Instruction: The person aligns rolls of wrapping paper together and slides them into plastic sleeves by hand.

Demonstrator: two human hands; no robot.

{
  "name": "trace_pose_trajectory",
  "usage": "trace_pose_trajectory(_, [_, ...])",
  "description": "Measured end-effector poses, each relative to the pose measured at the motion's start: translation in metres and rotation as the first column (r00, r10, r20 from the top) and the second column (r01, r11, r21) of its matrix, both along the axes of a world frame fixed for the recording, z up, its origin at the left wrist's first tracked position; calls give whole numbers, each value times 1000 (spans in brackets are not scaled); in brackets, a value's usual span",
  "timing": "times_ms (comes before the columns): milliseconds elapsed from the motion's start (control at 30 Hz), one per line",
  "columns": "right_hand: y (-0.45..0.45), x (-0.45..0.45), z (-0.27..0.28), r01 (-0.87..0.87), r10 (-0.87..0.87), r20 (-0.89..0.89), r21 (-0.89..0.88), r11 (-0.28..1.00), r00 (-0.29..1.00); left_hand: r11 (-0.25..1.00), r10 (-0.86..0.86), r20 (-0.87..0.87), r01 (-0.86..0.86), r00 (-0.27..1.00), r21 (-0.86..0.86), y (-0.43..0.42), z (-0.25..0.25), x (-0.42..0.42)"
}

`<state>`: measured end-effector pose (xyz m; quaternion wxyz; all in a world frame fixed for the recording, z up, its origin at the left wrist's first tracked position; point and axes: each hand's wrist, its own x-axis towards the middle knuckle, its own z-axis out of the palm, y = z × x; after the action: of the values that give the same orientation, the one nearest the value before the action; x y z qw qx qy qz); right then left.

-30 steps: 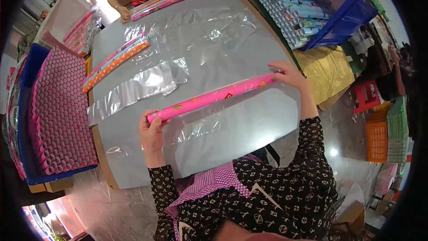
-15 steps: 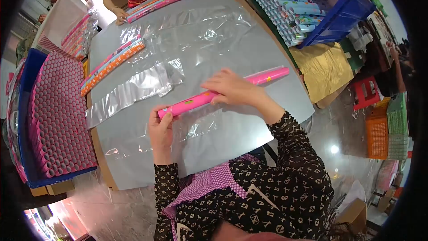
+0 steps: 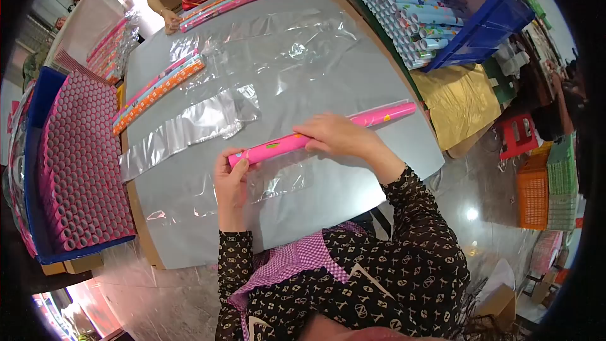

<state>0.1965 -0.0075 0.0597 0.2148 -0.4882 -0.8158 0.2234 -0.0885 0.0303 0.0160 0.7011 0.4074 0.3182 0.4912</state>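
A pink roll of wrapping paper (image 3: pixel 278 146) with small coloured prints lies slantwise over the grey tabletop (image 3: pixel 353 180). My left hand (image 3: pixel 232 175) grips its near left end, thumb on top. Around the middle of the roll, my right hand (image 3: pixel 334 134) is closed from above, its palm hiding part of the paper. Clear film shows along the roll's right part. Just beyond the roll lies a stack of clear plastic sleeves (image 3: pixel 196 123), and another thin clear film (image 3: pixel 278 186) is spread below it.
Bundled orange, blue and pink rolls (image 3: pixel 161 93) lie at the left. Across the table a co-worker's hand (image 3: pixel 170 21) touches another bundle (image 3: pixel 237 5). Blue crates hold pink rolls (image 3: pixel 85 164) at left and light-blue rolls (image 3: pixel 416 9) at right. Gold sheeting (image 3: pixel 464 104) hangs by the right edge.
My right hand has shifted slightly right and down along the pink roll. The roll has moved a little to the right, with my left hand still on its end.
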Motion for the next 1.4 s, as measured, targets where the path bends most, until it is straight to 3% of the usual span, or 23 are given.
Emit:
trace_pose_trajectory(100, [1, 1, 4, 35, -32, 46, -86, 996, 998, 1000, -5, 19, 5, 1000, -8, 1, -2, 1])
trace_pose_trajectory(233, [4, 0, -1, -6, 6, -13, -17, 1000, 1000, 1000, -3, 26, 3, 1000, -9, 1, 1, 3])
trace_pose_trajectory(433, [7, 5, -8, 28, -28, -22, -11, 1000, 999, 994, 12, -163, -30, 987, -104, -4, 9, 9])
trace_pose_trajectory(500, [6, 9, -4, 82, -83, -13, -38, 996, 996, 981, 162, -312, -118, 936, 154, -10, 13, 14])
trace_pose_trajectory(533, [8, 12, -8, 75, -76, -11, -37, 996, 997, 980, 169, -310, -126, 936, 155, -11, 6, 9])
trace_pose_trajectory(600, [11, 20, -16, 88, -85, -41, 72, 993, 996, 875, 352, -689, 38, 633, 482, -15, -12, -8])
trace_pose_trajectory(633, [12, 23, -17, 73, -70, -45, 74, 995, 997, 875, 363, -690, 26, 626, 484, -19, -17, -13])
trace_pose_trajectory(700, [14, 26, -15, 75, -76, 10, 70, 995, 997, 759, 438, -780, 281, 448, 588, -25, -24, -22])
trace_pose_trajectory(767, [14, 26, -17, 82, -83, 2, 64, 995, 997, 815, 346, -833, 302, 433, 495, -30, -25, -29])
trace_pose_trajectory(833, [15, 23, -19, 102, -102, -2, 57, 993, 995, 745, 461, -841, 392, 283, 540, -34, -28, -33])
trace_pose_trajectory(1033, [22, 24, -23, 121, -113, 87, -91, 989, 990, 742, 487, -845, 407, 220, 534, -29, -33, -67])
trace_pose_trajectory(1167, [23, 23, -40, 157, -158, -16, -38, 987, 987, 756, 501, -852, 403, 150, 516, -19, -36, -102])
trace_pose_trajectory(1267, [26, 19, -34, 123, -120, 66, -45, 991, 991, 730, 566, -822, 427, 59, 533, -9, -37, -127])
trace_pose_trajectory(1400, [27, 13, -39, 92, -91, 47, -5, 996, 995, 749, 594, -804, 383, -29, 540, 0, -42, -154])
